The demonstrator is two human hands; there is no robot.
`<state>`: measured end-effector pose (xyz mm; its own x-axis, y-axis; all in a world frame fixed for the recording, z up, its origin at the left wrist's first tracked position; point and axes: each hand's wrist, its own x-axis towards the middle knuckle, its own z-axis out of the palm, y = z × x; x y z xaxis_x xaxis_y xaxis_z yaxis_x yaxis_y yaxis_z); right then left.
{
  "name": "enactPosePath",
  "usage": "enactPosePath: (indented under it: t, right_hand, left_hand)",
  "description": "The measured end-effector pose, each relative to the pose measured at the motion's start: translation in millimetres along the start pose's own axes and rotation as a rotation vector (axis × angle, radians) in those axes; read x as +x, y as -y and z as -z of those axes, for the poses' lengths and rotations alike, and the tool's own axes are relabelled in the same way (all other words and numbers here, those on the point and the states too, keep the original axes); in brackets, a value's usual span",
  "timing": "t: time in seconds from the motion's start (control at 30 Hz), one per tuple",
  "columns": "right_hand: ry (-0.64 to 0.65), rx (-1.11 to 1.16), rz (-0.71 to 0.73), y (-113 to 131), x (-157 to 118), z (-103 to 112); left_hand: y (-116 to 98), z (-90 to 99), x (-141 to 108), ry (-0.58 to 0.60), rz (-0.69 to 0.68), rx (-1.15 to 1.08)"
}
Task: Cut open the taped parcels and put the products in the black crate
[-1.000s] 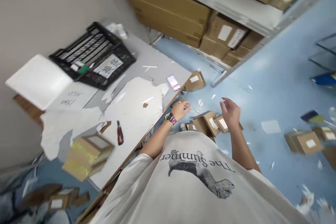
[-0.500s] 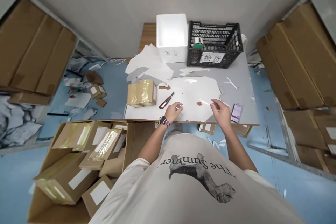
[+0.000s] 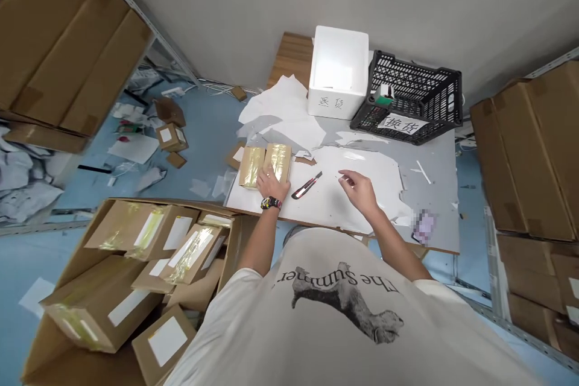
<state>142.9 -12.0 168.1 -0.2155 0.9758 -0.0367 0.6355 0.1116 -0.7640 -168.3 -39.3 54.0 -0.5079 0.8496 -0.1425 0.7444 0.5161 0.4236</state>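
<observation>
The left hand (image 3: 272,184) rests open on two tape-wrapped parcels (image 3: 278,158) on the desk (image 3: 434,178), while the right hand (image 3: 359,192) hovers half-open, a red utility knife (image 3: 306,185) lying between them.

Glossy taped cardboard parcels (image 3: 278,160), matt foam box (image 3: 337,66)

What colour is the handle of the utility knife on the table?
The utility knife has a red and black handle, best seen in the head view.

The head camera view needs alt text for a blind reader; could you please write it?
A person's left hand rests on two tape-wrapped cardboard parcels on a worktable, beside a red utility knife, while the right hand hovers over white paper. A carton of parcels lies at lower left.
</observation>
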Motion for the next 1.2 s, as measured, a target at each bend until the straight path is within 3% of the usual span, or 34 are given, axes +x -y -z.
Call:
enactPosePath:
  t: [0.2, 0.3, 0.37, 0.57, 0.7, 0.8, 0.87, 1.07, 1.2]
  right_hand:
    - [-0.016, -0.044, -0.095, -18, -4, 7]
    - [-0.019, -0.046, -0.148, -32, -13, 10]
    - [-0.023, -0.042, -0.182, -40, -19, 13]
    - [-0.056, -0.023, -0.199, -65, -34, 34]
    - [-0.105, -0.007, -0.217, -84, -44, 57]
    - [-0.159, 0.026, -0.243, -101, -53, 70]
    - [-0.179, 0.053, -0.263, -114, -60, 75]
    - [-0.169, 0.067, -0.309, -144, -75, 76]
    - [-0.157, 0.084, -0.289, -153, -73, 76]
  left_hand:
    - [-11, 8.4, 0, -0.064, 0.008, -0.053]
    - [-32, 11.2, -9, -0.059, -0.117, -0.089]
    - [-54, 6.2, -18, 0.005, -0.242, -0.126]
    - [-137, -42.7, -59, 0.371, -0.601, -0.141]
    - [-167, -85.3, -89, 0.515, -0.745, -0.171]
    - [-164, -105.5, -96, 0.538, -0.728, -0.171]
    - [-150, -110.2, -90, 0.485, -0.64, -0.152]
    - [-90, -101.6, -50, 0.262, -0.29, -0.006]
    - [-64, -97.3, -37, 0.3, -0.116, 0.13]
